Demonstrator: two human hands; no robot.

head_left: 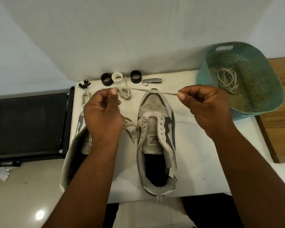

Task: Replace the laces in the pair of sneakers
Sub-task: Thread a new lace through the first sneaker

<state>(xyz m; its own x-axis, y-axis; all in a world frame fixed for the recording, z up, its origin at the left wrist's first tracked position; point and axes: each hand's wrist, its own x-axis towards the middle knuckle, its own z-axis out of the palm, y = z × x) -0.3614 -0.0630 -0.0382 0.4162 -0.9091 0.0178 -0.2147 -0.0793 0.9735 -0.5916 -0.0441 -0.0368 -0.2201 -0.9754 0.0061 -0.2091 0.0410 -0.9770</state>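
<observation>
White rectangular tabletop (pixel 196 162). Teal perforated plastic basket (pixel 262 89) at far right, tangled beige laces (pixel 227 80) inside. 2 grey-and-white sneakers: right sneaker (pixel 156 137) at centre, toe away; left sneaker (pixel 76 153) largely under the forearm. Left hand (pixel 104 116) and right hand (pixel 206 109) each pinching a cream flat lace (pixel 146 90), taut above the right sneaker's toe. Coiled cream laces (pixel 125 93) and 2 black rings (pixel 107 79), 1 white ring (pixel 117 78), metal nail clipper (pixel 152 80) along far edge.
</observation>
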